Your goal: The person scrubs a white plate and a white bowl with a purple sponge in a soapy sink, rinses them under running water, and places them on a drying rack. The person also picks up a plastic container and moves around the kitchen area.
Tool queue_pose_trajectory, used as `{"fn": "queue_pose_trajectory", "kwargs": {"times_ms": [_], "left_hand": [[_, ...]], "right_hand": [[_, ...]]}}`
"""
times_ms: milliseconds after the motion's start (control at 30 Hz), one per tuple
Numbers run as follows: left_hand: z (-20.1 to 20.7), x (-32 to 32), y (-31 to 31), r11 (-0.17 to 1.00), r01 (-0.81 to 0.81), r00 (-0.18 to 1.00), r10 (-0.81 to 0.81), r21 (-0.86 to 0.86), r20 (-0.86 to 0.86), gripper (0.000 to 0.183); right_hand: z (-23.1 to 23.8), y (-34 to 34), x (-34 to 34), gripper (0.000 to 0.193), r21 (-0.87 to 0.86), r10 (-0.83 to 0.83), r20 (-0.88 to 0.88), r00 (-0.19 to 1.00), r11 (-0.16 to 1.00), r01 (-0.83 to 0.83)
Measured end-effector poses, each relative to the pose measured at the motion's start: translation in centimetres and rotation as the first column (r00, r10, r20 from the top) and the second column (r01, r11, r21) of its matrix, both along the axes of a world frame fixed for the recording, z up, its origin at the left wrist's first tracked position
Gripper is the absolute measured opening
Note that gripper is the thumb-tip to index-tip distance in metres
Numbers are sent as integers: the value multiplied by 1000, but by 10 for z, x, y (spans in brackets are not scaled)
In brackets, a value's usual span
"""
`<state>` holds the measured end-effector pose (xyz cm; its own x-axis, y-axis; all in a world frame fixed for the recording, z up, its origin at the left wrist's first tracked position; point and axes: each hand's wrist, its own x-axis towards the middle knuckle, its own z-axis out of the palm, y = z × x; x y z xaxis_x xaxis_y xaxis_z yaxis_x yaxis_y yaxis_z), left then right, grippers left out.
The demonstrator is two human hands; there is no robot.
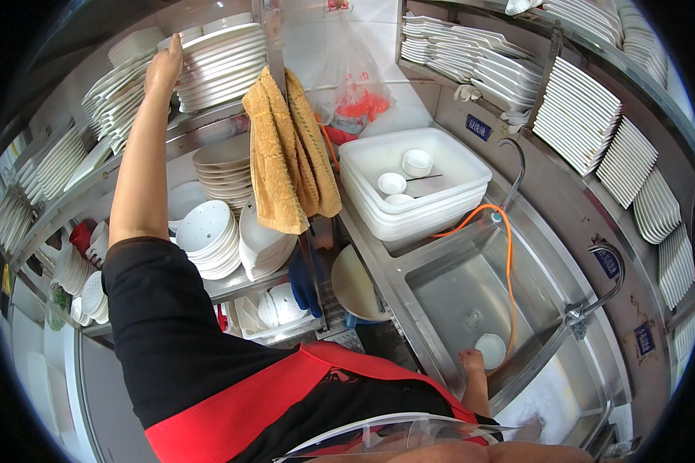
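Note:
High at the upper left, my left hand (163,71) reaches up to the shelf, its fingers stretched out between a stack of white rectangular plates (220,68) and a looser pile of white dishes (121,100). Nothing shows in its grasp, though the far side of the fingers is hidden. Low at the right, my right hand (471,360) is over the near end of a steel sink basin (448,297). Its curled fingers meet the left rim of a small round white bowl (490,350).
A stack of white plastic tubs (413,181) holds small bowls beside the sink. An orange hose (510,270) loops into the basin. Yellow-brown towels (278,154) hang from the shelf post. Perforated white plates (207,228) sit below. Plate racks (578,116) line the right wall.

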<state>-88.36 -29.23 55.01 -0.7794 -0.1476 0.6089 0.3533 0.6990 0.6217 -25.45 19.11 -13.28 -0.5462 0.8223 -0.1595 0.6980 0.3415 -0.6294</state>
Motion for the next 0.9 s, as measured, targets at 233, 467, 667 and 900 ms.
{"fn": "queue_pose_trajectory", "kwargs": {"times_ms": [233, 467, 667, 900], "left_hand": [[3, -5, 6, 972, -168, 985, 171, -162, 7, 84], [-13, -8, 24, 990, -100, 988, 87, -103, -124, 101], [-21, -22, 24, 996, -56, 978, 40, -71, -206, 101], [-35, -25, 13, 543, -574, 804, 232, -613, -548, 53]], "right_hand": [[16, -2, 5, 25, -108, -53, -12, 999, 993, 52], [-10, 12, 21, 22, -101, -24, -45, 999, 995, 19], [-30, 28, 26, 20, -45, -12, -14, 1000, 999, 12], [50, 15, 1, 27, -32, 13, 35, 999, 999, -12]]}}
